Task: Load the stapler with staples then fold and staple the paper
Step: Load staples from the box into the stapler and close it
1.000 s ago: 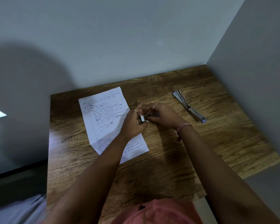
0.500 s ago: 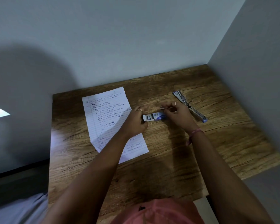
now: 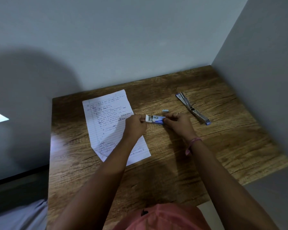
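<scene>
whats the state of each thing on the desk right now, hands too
stapler: opened out flat, lying on the desk, untouched
staple box: open at its left end, held between both hands
staple strip: loose on the desk, just beyond the box
paper: flat, unfolded, handwritten side up
left hand: gripping the box's open end
right hand: gripping the box's other end

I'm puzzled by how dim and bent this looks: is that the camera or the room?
Head view: the lighting is dim, with a big soft shadow on the wall at left and arm shadows across the wooden table; the wide lens bows the table edges; handwriting on the paper is too soft to read; the staple box and stapler stay recognisable.
</scene>
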`<action>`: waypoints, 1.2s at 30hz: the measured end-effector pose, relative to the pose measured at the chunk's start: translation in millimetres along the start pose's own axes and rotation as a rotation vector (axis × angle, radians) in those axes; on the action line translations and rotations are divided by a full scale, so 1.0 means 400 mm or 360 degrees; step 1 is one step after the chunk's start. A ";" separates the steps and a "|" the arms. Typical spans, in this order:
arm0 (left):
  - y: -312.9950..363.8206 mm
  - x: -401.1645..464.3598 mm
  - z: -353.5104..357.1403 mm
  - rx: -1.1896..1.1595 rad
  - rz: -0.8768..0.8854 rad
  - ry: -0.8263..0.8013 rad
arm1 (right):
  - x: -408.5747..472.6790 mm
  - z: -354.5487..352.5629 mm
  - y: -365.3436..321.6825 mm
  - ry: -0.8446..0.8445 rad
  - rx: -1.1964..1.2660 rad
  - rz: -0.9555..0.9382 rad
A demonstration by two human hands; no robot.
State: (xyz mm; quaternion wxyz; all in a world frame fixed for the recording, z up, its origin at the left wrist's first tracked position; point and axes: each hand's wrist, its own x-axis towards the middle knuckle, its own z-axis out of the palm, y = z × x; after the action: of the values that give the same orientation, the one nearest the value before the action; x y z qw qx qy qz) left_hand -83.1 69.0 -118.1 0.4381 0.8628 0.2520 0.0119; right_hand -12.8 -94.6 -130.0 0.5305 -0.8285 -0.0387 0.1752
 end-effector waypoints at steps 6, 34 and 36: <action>0.012 -0.001 0.017 -0.0055 -0.0081 0.0028 | -0.009 0.038 -0.002 0.0075 -0.0023 -0.0063; 0.048 0.038 0.057 -0.0101 -0.0286 0.0258 | 0.089 -0.018 -0.011 -0.0051 -0.0995 -0.0699; 0.062 0.039 0.056 -0.0027 -0.0254 0.0288 | 0.083 -0.022 -0.006 -0.0042 -0.1034 -0.0752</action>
State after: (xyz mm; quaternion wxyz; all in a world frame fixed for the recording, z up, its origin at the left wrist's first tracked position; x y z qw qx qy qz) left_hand -53.7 47.0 -116.0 0.4205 0.8317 0.3581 0.0569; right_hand 21.4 -92.8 -132.7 0.2661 -0.9191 -0.2883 0.0376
